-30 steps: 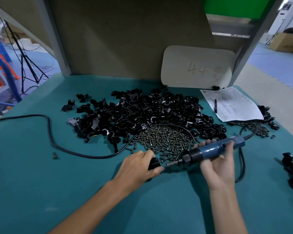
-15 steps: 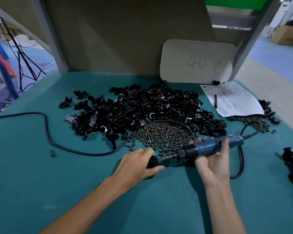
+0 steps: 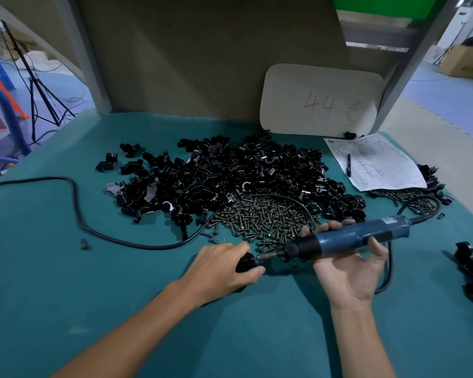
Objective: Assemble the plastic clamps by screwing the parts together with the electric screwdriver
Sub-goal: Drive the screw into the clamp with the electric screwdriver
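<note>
Hands: left hand (image 3: 221, 270) gripping clamp (image 3: 245, 264), right hand (image 3: 350, 271) holding screwdriver (image 3: 347, 237), teal table (image 3: 66, 282), board (image 3: 320, 99) seemingly marked 44

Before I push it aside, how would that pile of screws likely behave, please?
The screw pile lies loose, so it would probably spread rather than slide together. Strays may roll on the teal mat. The cable crossing it could snag some.

A handwritten "44" stands on the white board (image 3: 320, 99) leaning at the back; the print on the paper sheet (image 3: 374, 162) is too small to read.
</note>
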Available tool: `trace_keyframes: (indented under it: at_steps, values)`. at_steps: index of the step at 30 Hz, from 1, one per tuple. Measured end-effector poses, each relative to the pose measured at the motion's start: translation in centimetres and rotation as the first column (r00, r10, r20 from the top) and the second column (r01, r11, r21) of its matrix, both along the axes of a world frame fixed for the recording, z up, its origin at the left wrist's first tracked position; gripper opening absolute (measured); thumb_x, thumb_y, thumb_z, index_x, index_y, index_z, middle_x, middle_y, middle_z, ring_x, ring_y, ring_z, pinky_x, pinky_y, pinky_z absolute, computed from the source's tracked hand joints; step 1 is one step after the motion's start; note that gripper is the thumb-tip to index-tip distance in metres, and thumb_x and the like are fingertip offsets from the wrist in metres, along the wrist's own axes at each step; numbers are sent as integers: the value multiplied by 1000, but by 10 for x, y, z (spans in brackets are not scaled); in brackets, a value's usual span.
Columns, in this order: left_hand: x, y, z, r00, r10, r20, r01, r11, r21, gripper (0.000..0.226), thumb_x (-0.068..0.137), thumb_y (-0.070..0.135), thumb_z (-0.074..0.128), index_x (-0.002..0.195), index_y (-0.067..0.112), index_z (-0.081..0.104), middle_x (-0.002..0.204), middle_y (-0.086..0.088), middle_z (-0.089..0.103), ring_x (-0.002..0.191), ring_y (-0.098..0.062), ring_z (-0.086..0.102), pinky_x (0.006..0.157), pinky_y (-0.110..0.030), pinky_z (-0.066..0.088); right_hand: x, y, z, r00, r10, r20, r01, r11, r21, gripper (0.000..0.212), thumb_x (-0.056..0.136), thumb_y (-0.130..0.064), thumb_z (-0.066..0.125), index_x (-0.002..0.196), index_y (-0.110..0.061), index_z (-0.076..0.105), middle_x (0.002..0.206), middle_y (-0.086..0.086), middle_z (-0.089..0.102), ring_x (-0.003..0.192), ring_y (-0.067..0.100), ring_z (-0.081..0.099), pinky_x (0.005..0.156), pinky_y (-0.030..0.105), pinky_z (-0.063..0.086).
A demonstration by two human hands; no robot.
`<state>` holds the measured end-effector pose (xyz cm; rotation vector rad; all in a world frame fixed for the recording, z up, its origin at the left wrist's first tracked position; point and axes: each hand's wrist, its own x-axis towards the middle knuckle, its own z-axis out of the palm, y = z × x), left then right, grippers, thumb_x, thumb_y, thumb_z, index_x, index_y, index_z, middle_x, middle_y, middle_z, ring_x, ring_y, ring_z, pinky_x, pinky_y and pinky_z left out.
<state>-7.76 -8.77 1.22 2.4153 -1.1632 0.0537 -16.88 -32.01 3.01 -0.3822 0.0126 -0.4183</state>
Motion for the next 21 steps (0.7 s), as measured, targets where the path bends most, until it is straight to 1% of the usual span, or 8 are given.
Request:
trace_keyframes:
  at_steps: [2, 4, 6, 8, 12, 21]
  values:
    - [-2, 1, 1, 999, 27, 38, -27, 1000, 2, 42, 89, 73, 39, 76, 34, 29, 62, 17, 40, 56, -2, 38, 52, -18, 19, 1, 1, 0, 998, -16, -56, 14, 999, -48, 28, 86, -45, 69, 103, -23, 63, 103, 1, 62, 100, 19, 60, 114, 50, 39]
    - [-5, 2, 1, 989, 80, 125, -78, 997, -24, 39, 90, 68, 43, 81, 32, 33, 61, 21, 32, 57, -5, 35, 52, -16, 16, 3, 2, 0, 987, -53, -150, 45, 997, -57, 32, 93, -51, 65, 102, -21, 63, 101, 2, 63, 100, 20, 61, 109, 43, 43]
    - [-8, 3, 2, 976, 123, 179, -116, 992, -52, 38, 90, 65, 47, 83, 29, 35, 63, 21, 33, 61, -7, 36, 53, -19, 18, 6, 2, -1, 970, -92, -225, 79, 995, -67, 38, 90, -54, 65, 105, -20, 59, 97, 4, 64, 99, 21, 63, 105, 42, 46]
    - [-9, 2, 3, 969, 131, 208, -124, 991, -50, 38, 89, 65, 46, 83, 29, 36, 68, 20, 38, 63, -8, 37, 57, -23, 23, 8, 2, -3, 959, -122, -257, 102, 991, -87, 39, 90, -54, 63, 108, -19, 54, 96, 4, 64, 99, 22, 64, 104, 44, 46]
    - [-9, 1, 4, 979, 102, 174, -101, 995, -14, 39, 91, 66, 41, 86, 27, 37, 72, 17, 44, 67, -10, 41, 62, -25, 26, 6, -1, -3, 952, -118, -283, 95, 991, -91, 35, 96, -50, 58, 110, -18, 53, 98, 5, 63, 101, 23, 62, 106, 45, 45]
    - [-8, 0, 3, 984, 88, 155, -88, 996, -6, 40, 91, 66, 37, 86, 26, 39, 73, 16, 45, 67, -11, 43, 61, -25, 27, 7, 2, 1, 939, -125, -321, 101, 991, -92, 42, 90, -52, 61, 111, -17, 54, 97, 5, 62, 100, 24, 62, 106, 46, 46]
